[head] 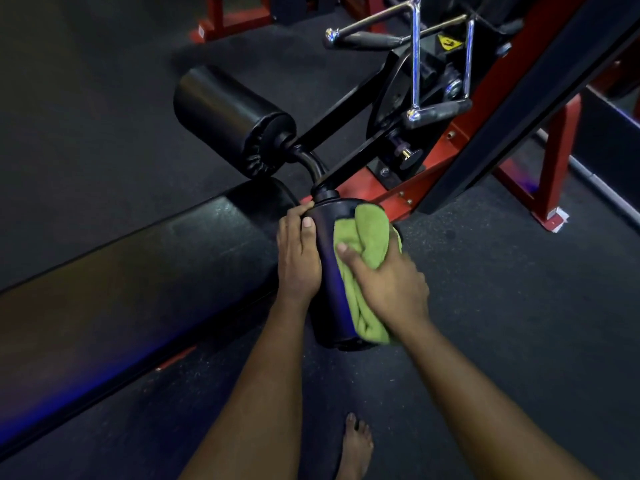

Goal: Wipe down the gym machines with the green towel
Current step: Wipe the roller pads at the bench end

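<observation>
Dark rubber gym floor [519,306] underneath. Mid-wipe: steadying the near roller pad [329,289] with the left hand [299,258] curled round its side; clutching the bunched green towel [367,237] in the right hand [388,282], pressed onto the pad just beside that grip. Next, probably: sweeping across to where the left hand sits, so shifting that hold first.

The towel [367,258] was coloured bright green. The roller pads [329,271] were covered in black, and the frame [554,157] was painted red.
</observation>
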The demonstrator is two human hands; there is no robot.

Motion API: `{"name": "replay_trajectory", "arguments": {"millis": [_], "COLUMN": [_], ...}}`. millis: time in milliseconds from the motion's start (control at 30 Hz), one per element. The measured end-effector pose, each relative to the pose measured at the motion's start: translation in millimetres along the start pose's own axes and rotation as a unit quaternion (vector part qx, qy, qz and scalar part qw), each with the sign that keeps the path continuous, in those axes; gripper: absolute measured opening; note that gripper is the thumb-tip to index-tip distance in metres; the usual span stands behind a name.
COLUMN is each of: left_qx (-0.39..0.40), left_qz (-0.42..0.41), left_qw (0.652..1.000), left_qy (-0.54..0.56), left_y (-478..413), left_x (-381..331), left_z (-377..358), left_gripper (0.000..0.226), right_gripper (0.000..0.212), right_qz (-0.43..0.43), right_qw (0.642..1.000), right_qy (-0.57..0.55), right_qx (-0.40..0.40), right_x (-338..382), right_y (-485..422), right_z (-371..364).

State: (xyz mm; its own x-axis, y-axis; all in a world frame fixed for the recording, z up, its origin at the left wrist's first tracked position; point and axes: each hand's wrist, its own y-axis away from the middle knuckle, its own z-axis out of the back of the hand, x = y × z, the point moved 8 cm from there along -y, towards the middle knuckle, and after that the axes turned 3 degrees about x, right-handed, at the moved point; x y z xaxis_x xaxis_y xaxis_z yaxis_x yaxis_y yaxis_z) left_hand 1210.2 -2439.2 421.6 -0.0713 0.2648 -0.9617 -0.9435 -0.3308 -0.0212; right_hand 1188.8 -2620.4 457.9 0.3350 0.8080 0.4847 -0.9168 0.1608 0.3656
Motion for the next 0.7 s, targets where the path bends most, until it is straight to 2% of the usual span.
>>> {"name": "replay_trajectory", "arguments": {"millis": [133, 200, 400, 500, 600, 700], "left_qx": [0.002, 0.009, 0.026, 0.024, 0.031, 0.024], "left_qz": [0.003, 0.006, 0.018, 0.016, 0.027, 0.022], "left_qw": [1.0, 1.0, 0.999, 0.999, 0.999, 0.999], "left_qy": [-0.004, -0.014, -0.022, -0.022, -0.003, 0.002], "left_y": [-0.8, 0.2, 1.5, 1.9, 0.2, -0.7], "left_x": [0.2, 0.4, 5.1, 7.9, 13.9, 13.6], "left_z": [0.6, -0.1, 1.0, 1.0, -1.4, -0.6], "left_gripper": [0.041, 0.039, 0.032, 0.033, 0.036, 0.034], "right_gripper": [0.087, 0.084, 0.095, 0.093, 0.091, 0.085], "right_qz": [-0.02, -0.014, 0.084, 0.08, 0.043, 0.013], "right_qw": [0.994, 0.991, 0.995, 0.993, 0.996, 0.999], "right_qy": [-0.084, -0.121, 0.049, 0.081, 0.073, -0.028], "right_qx": [0.061, 0.064, -0.005, -0.032, -0.028, 0.016], "right_x": [23.2, 25.5, 4.6, 7.4, 24.0, 30.2], "right_y": [-52.7, -56.3, 31.6, 33.4, 1.3, -49.7], "right_z": [1.7, 3.6, -4.8, -3.6, -2.8, -1.7]}}
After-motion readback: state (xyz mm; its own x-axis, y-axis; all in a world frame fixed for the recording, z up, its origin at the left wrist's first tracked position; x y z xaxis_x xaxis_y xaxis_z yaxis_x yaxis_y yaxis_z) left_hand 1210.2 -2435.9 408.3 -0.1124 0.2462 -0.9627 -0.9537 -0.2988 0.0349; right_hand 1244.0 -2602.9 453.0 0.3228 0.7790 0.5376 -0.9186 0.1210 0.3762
